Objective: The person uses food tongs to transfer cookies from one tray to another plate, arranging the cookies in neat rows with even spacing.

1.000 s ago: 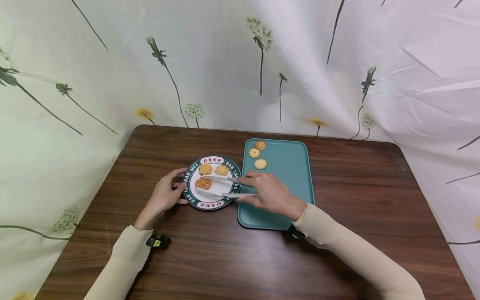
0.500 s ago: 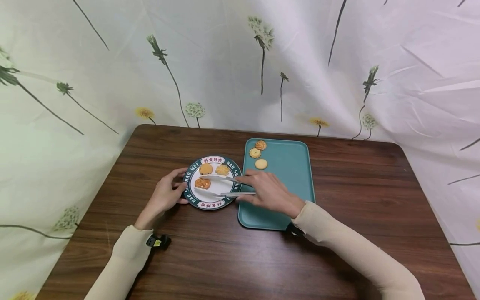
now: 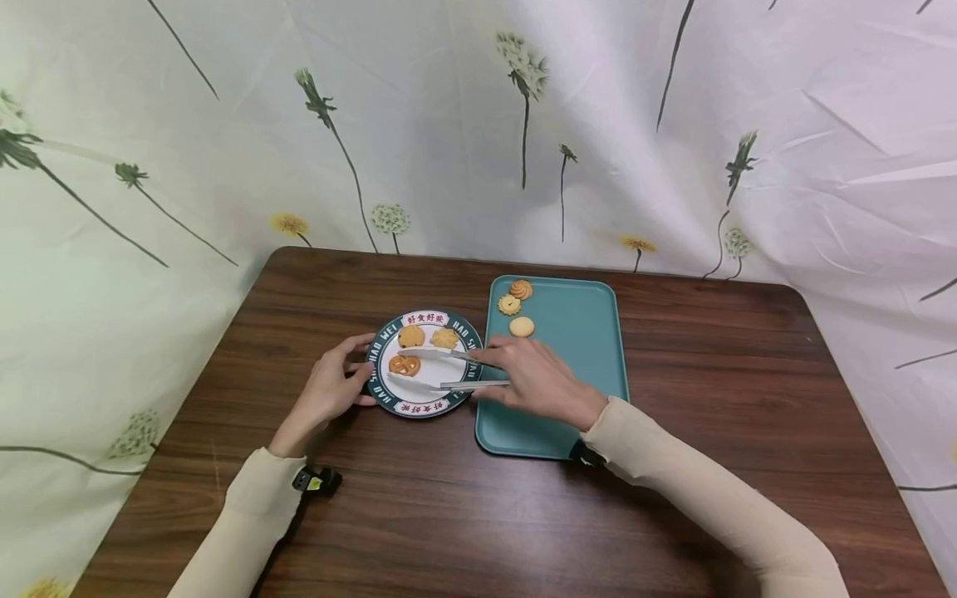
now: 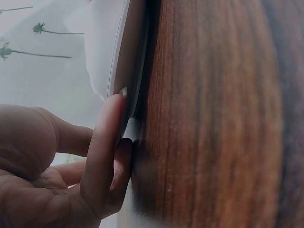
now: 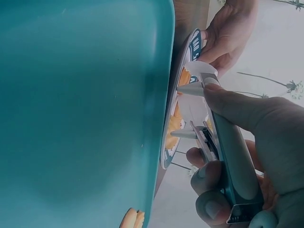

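At the left rim of a round plate with a green patterned border, my left hand grips the edge; in the left wrist view its fingertips sit against the rim. My right hand holds metal tongs with white tips that reach over the plate. The tongs' arms are spread apart around a pretzel-shaped cookie. Behind it on the plate lie a round cookie and a flower-shaped cookie.
Right of the plate lies a teal tray, partly under my right hand. At its far left are a swirl cookie, a scalloped cookie and a smooth oval cookie. Everything stands on a brown wooden table before a floral curtain.
Hardly anything differs. The head view has shifted slightly; both hands keep their holds on the plate and tongs, and the cookies lie where they were.
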### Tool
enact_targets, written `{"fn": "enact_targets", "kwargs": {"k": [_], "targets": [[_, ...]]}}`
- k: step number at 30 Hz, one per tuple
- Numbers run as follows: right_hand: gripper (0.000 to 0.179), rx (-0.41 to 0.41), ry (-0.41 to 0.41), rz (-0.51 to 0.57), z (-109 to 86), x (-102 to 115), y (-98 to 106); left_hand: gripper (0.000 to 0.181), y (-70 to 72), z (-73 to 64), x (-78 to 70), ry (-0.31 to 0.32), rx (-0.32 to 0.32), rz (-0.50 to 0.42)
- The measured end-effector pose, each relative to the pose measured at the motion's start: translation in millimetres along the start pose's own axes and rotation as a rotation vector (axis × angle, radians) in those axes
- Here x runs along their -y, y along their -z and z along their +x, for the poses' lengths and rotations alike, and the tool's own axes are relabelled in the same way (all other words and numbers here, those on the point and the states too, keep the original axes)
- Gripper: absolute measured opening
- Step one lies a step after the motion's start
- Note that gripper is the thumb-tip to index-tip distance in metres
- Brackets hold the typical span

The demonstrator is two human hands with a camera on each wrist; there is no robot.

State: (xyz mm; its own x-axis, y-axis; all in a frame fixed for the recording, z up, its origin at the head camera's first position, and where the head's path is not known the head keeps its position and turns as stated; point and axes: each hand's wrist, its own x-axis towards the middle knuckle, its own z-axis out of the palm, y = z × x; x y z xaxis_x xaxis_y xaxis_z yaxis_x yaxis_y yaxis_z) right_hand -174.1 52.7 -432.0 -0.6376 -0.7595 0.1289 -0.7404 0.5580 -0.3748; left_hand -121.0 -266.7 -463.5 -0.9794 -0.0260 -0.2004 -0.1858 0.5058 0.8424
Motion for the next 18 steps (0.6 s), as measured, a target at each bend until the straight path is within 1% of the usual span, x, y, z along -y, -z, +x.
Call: {"fn": "enact_targets", "kwargs": {"k": [18], "targets": [[0.057, -0.004, -0.01, 0.003, 3.2, -2.3, -2.2, 0.053, 0.0, 1.2, 1.3, 0.001, 0.001, 0.005]]}}
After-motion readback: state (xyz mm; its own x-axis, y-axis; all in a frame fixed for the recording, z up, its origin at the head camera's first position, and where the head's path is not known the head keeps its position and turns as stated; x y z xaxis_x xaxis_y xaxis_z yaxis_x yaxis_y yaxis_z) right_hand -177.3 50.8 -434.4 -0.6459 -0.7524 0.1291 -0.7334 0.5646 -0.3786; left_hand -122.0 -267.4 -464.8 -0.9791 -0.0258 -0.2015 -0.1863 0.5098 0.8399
